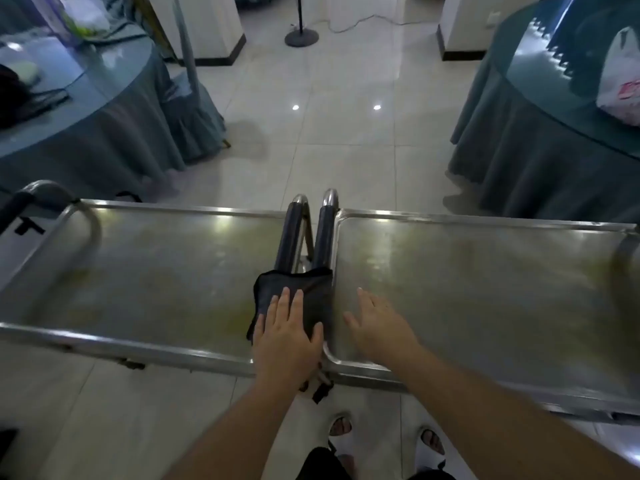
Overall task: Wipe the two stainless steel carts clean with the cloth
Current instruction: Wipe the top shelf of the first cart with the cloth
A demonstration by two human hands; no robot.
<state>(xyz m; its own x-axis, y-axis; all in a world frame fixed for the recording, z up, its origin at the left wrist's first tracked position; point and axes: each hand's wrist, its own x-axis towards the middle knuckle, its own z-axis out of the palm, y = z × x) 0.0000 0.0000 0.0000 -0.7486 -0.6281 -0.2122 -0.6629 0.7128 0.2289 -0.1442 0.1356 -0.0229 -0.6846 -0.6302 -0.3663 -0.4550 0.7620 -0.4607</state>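
Note:
Two stainless steel carts stand side by side in front of me, the left cart [149,268] and the right cart [485,282], their dark handles [308,233] meeting in the middle. A black cloth [311,289] lies draped over the near ends of the handles, at the inner edge of the left cart. My left hand [287,337] rests flat on the cloth, fingers spread. My right hand [377,327] lies open and flat on the right cart's top near its inner front corner, holding nothing.
Round tables with grey-blue skirts stand at the far left [86,98] and far right [554,98], a covered chair [187,91] beside the left one. A lamp stand base [301,38] sits on the tiled floor beyond. My sandalled feet [384,434] show below the carts.

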